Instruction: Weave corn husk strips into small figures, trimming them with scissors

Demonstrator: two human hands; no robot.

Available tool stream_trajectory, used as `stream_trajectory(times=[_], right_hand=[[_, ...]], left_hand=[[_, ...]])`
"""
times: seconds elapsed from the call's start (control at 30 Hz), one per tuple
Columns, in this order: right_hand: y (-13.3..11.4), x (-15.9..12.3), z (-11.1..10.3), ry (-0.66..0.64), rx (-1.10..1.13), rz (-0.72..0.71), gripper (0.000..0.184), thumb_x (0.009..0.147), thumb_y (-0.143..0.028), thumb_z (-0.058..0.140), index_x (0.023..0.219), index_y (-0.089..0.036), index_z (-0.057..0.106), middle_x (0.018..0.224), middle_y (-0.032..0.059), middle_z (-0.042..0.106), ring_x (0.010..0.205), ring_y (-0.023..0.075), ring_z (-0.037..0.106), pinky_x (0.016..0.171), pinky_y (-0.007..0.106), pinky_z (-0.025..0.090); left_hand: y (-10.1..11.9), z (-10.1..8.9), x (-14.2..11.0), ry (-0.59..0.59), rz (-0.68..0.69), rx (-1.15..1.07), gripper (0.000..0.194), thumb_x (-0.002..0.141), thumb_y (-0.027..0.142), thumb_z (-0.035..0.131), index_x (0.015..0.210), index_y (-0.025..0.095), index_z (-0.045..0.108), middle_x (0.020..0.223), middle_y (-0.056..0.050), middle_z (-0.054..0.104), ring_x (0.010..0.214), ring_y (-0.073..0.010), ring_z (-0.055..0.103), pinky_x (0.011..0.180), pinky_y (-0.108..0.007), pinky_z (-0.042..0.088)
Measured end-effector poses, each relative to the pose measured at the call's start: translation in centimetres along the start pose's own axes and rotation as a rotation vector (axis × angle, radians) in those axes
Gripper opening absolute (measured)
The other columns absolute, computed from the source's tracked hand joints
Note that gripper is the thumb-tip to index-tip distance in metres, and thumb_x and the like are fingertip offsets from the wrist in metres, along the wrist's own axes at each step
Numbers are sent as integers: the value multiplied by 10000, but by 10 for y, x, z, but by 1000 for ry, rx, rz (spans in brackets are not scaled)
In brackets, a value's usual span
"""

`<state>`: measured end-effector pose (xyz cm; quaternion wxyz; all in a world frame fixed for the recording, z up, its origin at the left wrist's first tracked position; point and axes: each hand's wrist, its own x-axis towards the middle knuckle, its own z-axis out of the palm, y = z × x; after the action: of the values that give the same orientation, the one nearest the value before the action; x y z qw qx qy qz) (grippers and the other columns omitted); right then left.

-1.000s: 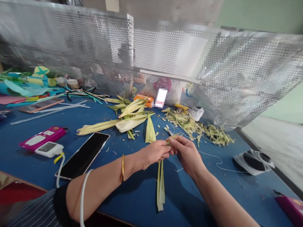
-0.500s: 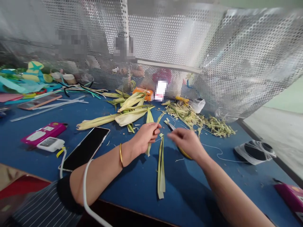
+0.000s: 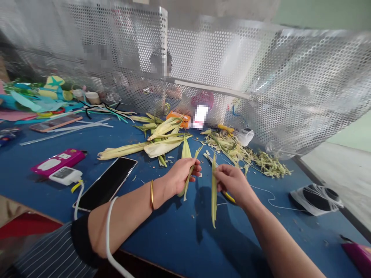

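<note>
l. hand [image 3: 184, 173]: fingers curled nearly closed, narrow strip [image 3: 189, 177] btwn thumb & fingers, slanting, ends out above & below. broad husk piece [image 3: 186, 148] runs behind same hand; can't tell fr. here if the fingers have that too, knuckles cover it.

r. hand [image 3: 234, 183]: thumb & forefinger pinched shut on long green strip [image 3: 213, 193], other fingers folded in. strip hangs about upright, well apart fr. l. hand's piece, over blue table [image 3: 162, 239].

handling (my judgement): strips v. light, thin, bendy, a bit springy lengthwise; prob. not slippery. likely to split along the grain if pulled sideways, so pinch flat across full width, nr. middle or thicker end; thin tips prob. fray or fold.

around: scissors [image 3: 230, 197] partly under r. hand, yellow handle by the wrist side, blades pointing up & left; could snag low strip or fingertips. white thread [image 3: 272, 204] lies slack r. of hand, leads to wrapped black spool [image 3: 314, 199]; another catch risk. trimmings heap [image 3: 269, 164] beyond r. hand, loose bits scattered. husk pile [image 3: 165, 144] ahead-left, orange packet [image 3: 181, 120] behind it. black phone [image 3: 108, 181] beside l. forearm, white cable [image 3: 108, 235] over that arm, may drag w/ wide moves. perforated screen [image 3: 214, 50] bounds far side.
</note>
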<state>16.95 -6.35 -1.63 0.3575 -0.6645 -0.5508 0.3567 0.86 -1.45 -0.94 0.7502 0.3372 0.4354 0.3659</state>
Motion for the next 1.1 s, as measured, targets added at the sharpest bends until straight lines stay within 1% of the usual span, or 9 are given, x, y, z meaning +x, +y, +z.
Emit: stream_trajectory(times=[0.07, 0.13, 0.27, 0.37, 0.53, 0.67, 0.9, 0.97, 1.1], right_hand=[[-5, -2, -2, 131, 325, -82, 221, 778, -387, 606, 678, -205, 529, 486, -52, 533, 405, 107, 525, 413, 217, 381], [-9, -6, 1, 191, 468, -144, 259, 740, -410, 672, 668, -198, 542, 495, -50, 542, 419, 100, 524, 428, 216, 393], [-11, -11, 12, 168, 406, -161, 248, 747, -394, 682, 670, -196, 556, 486, -51, 547, 420, 98, 498, 436, 223, 371], [-7, -11, 18, 223, 327, -181, 218, 737, -355, 685, 650, -192, 570, 530, -52, 538, 475, 95, 476, 479, 232, 370], [1, -9, 23, 221, 278, -193, 180, 760, -318, 653, 661, -200, 559, 553, -40, 569, 532, 121, 516, 549, 261, 397], [4, -7, 23, 219, 192, -201, 175, 767, -317, 632, 659, -201, 558, 557, -37, 565, 532, 122, 487, 550, 264, 383], [2, -7, 20, 268, 88, -189, 198, 759, -339, 616, 634, -198, 557, 562, -41, 513, 530, 109, 416, 536, 257, 341], [1, -7, 20, 279, 87, -176, 193, 756, -339, 617, 637, -198, 562, 557, -40, 508, 525, 109, 410, 529, 256, 335], [-1, -7, 19, 275, 208, -178, 203, 768, -371, 631, 685, -191, 588, 585, -32, 531, 536, 113, 443, 526, 250, 353]], left_hand=[[-3, 2, -1, -45, -41, -1, 258, 948, 201, 421, 740, 136, 559, 699, -47, 642, 558, -119, 637, 470, -201, 458], [-6, 5, -4, -101, -100, -2, 285, 944, 174, 408, 702, 134, 553, 718, -72, 671, 617, -153, 679, 555, -243, 525], [-9, 13, -9, -159, -191, 11, 273, 915, 107, 406, 697, 120, 570, 636, -61, 649, 563, -153, 665, 598, -265, 544], [-9, 15, -10, -152, -205, 23, 252, 909, 102, 402, 732, 120, 579, 643, -51, 648, 518, -144, 641, 558, -264, 530], [-12, 14, -10, -153, -160, 99, 238, 905, 120, 388, 744, 133, 562, 630, -23, 599, 406, -79, 496, 401, -196, 377], [-14, 15, -13, -195, -166, 118, 235, 895, 120, 380, 697, 148, 505, 571, 15, 500, 378, -39, 368, 375, -167, 246], [-13, 16, -14, -206, -162, 49, 259, 945, 211, 407, 701, 158, 476, 563, 32, 455, 381, -33, 335, 392, -166, 212], [-14, 16, -15, -244, -165, 19, 284, 963, 255, 408, 703, 160, 472, 569, 29, 460, 384, -35, 330, 393, -163, 215], [-11, 14, -14, -363, -163, -22, 279, 959, 213, 424, 688, 158, 463, 546, 49, 404, 388, -31, 298, 394, -151, 210]])
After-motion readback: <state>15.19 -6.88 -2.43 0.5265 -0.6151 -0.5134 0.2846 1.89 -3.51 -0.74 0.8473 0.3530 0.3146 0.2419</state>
